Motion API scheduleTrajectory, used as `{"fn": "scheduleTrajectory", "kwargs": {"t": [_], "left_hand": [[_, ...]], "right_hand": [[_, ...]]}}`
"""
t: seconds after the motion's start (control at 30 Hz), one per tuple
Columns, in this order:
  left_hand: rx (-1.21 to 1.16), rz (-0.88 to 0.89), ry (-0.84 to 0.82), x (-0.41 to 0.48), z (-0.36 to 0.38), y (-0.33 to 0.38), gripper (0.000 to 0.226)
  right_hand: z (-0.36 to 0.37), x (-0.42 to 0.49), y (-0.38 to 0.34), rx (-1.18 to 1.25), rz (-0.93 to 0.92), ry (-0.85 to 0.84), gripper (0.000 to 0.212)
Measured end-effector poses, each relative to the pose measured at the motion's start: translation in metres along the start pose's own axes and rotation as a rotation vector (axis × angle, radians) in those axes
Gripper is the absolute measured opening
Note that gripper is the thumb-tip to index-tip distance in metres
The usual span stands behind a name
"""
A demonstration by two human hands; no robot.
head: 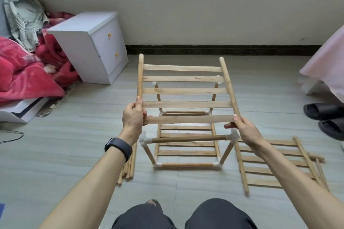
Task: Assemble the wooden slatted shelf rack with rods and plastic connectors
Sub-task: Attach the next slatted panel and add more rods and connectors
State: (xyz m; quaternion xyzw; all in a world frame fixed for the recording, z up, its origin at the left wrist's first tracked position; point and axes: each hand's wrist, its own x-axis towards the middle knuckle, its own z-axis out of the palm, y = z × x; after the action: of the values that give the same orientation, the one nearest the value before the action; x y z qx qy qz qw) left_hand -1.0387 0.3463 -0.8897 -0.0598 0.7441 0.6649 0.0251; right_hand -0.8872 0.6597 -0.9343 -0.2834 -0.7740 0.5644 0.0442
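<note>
I hold a wooden slatted shelf panel (184, 91) in the air above the part-built rack frame (188, 165). My left hand (133, 115) grips the panel's left side rod near its lower end. My right hand (243, 128) grips the lower end of the right side rod. The frame stands on the floor below, with upright rods, cross rods and white plastic connectors (144, 140) at its corners, and a slatted shelf at its base. Two far uprights carry white connectors (154, 83) on top, seen through the held panel's slats.
Another slatted panel (275, 165) lies on the floor at the right. A bundle of loose rods (128, 169) lies under my left forearm. A white two-drawer cabinet (93, 44) and red bedding (24, 72) are at the left, black slippers (325, 117) at the right.
</note>
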Motion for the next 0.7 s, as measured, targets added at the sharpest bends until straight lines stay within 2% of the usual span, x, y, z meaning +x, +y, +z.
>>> {"fn": "scheduleTrajectory", "kwargs": {"t": [0.13,0.2,0.27,0.37,0.47,0.63,0.7], "left_hand": [[-0.042,-0.062,-0.071,0.014,0.012,0.006,0.032],[-0.160,-0.136,-0.202,0.021,0.012,0.011,0.030],[-0.251,-0.231,-0.392,0.025,0.004,0.014,0.041],[-0.233,-0.362,-0.554,0.029,-0.013,0.006,0.036],[-0.161,-0.377,-0.545,0.032,-0.025,-0.014,0.028],[0.026,-0.244,-0.514,0.033,-0.030,-0.032,0.050],[0.148,-0.156,-0.474,0.033,-0.028,-0.035,0.037]], "right_hand": [[-0.003,0.014,0.002,-0.068,-0.013,0.022,0.043],[-0.003,0.023,0.003,-0.039,-0.034,0.081,0.044],[-0.001,0.032,0.005,0.024,-0.033,0.150,0.044],[0.005,0.043,0.013,0.038,-0.032,0.181,0.046],[0.014,0.049,0.022,0.076,0.011,0.165,0.047],[0.027,0.052,0.029,0.044,0.034,0.180,0.045],[0.028,0.051,0.031,0.059,0.048,0.184,0.045]]}}
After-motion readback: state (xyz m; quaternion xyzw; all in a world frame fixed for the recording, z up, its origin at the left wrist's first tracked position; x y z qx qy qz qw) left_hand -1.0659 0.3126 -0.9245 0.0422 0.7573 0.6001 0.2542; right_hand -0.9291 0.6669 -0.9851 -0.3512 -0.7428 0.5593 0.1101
